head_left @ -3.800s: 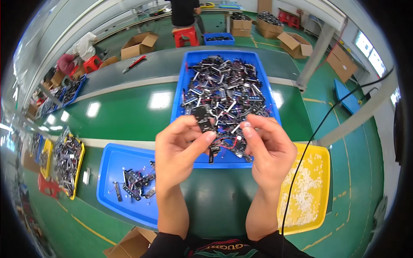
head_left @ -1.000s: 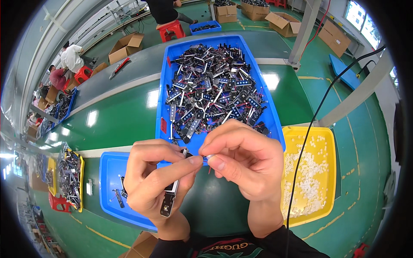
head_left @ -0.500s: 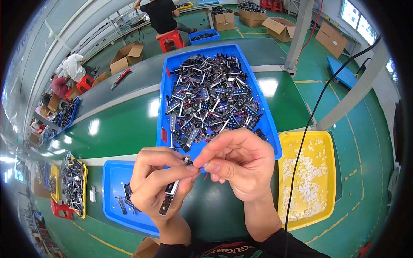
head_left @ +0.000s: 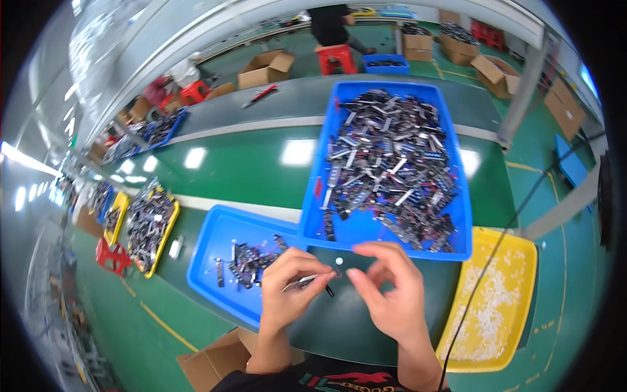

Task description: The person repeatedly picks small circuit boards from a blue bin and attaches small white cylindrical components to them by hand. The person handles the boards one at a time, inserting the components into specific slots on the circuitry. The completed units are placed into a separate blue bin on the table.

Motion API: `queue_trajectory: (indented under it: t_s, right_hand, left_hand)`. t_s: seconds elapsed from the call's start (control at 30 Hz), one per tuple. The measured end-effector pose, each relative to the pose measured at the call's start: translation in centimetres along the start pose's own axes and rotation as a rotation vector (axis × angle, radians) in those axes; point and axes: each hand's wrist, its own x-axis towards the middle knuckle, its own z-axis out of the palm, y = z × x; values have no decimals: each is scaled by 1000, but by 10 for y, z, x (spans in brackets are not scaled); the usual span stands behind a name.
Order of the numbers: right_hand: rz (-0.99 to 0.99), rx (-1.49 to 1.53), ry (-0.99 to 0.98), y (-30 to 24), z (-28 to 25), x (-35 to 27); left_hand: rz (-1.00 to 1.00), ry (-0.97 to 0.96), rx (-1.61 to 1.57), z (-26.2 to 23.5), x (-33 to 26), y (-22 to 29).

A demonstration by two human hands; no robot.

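My left hand (head_left: 295,282) pinches a small black and silver electronic part (head_left: 302,283) with thin wires, mostly hidden by the fingers. A small round white piece (head_left: 339,261) shows just beyond the fingertips, between my hands; whether it is fixed to the wires I cannot tell. My right hand (head_left: 390,287) is just right of it, thumb and fingers apart, holding nothing. Behind both hands stands a large blue tray (head_left: 462,225) heaped with similar black and silver parts. To the left, a smaller blue tray (head_left: 212,245) holds a few such parts.
At the right, a yellow tray (head_left: 530,274) contains many small white pieces. A black cable (head_left: 486,264) hangs across it. Yellow trays of parts (head_left: 151,225) stand at far left, with a cardboard box (head_left: 215,359) below the bench. Beyond, a person (head_left: 328,26) sits on a red stool (head_left: 336,59).
My right hand has let go of what it pinched and moved off with fingers spread. My left hand still grips the part. The whole view has swung left.
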Motion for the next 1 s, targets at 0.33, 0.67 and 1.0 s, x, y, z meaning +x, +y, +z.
queue_trajectory:
  t_s: [0.33, 0.67, 1.0]
  right_hand:
    - [404, -1017, 70, 20, -124, -79]
    - [593, -1405, -111, 43, -151, -106]
    - [530, -1184, 65, 96, -182, -101]
  left_hand:
    - [-510, 280, 825, -115, -44, -70]
    - [-726, 258, 952, -122, -46, -68]
    - [2, 112, 868, -26, 4, -32]
